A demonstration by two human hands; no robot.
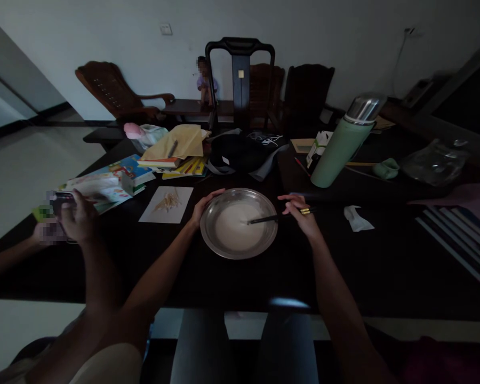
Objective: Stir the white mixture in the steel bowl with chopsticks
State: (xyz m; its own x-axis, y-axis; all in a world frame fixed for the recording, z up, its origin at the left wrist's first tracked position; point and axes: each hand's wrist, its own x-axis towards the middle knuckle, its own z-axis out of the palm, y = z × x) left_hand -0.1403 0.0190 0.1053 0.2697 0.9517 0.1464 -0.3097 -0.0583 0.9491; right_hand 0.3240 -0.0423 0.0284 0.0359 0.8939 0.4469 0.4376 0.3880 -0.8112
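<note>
A shallow metal bowl (240,255) stands on the dark table, holding a pale, whitish liquid or batter (234,226). My left hand (202,207) grips the bowl's left rim, with its fingers along the outer side. In my right hand (300,213), to the right of the bowl, are dark chopsticks (264,219) with gold bands at the upper end. Their tips dip into the pale mixture near its middle. Whether it is one stick or a pair pressed together is hard to see. Left of the bowl, a white paper sheet (152,214) bears a small heap of thin wooden sticks (170,201).
At left, another person's hands (78,218) hold a phone (64,202). Books and envelopes (176,146), a dark bag (240,152) and a green thermos (340,149) stand behind the bowl. A crumpled tissue (358,218) and stacked folders (460,240) lie right. A person (206,85) sits far back.
</note>
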